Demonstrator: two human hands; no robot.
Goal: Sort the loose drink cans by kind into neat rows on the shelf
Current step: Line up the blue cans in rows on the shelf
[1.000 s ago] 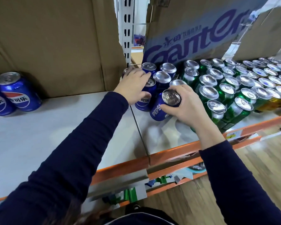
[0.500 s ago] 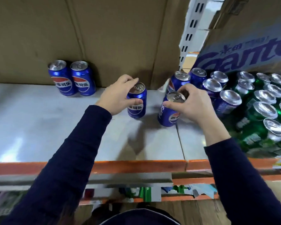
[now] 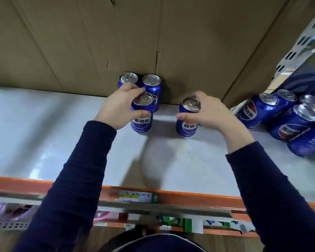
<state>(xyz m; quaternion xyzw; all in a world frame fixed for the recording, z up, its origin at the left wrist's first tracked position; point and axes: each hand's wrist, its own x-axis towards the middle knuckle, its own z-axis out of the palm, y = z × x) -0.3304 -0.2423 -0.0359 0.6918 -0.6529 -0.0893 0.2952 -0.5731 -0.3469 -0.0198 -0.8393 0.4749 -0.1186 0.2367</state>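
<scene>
- Compared with half a second ago, both hands are farther to the left along the shelf, and each carries its blue can with it; the two cans at the back wall, which were well to the left of the hands, are now directly behind the left hand.
- The left hand is clamped around the left-hand can, thumb in front and fingers behind the rim. The can is upright with its long axis vertical, and its base seems to be on or just above the shelf; I cannot tell which.
- The right hand is clamped in the same way on the right-hand can, also upright, at 3 o'clock from the first and apart from it.
- The back pair of cans stands at 12 o'clock from the left hand, against the cardboard wall. The left-hand can is just in front of this pair and partly hides it; contact cannot be seen.
- The coming move turns on this: the row begins at 12 o'clock, so the left hand is nearer, and the right-hand can probably has to go toward 11 o'clock to stand beside or behind its neighbour.
- At 3 o'clock, well apart, the loose blue cans wait still unsorted.
</scene>
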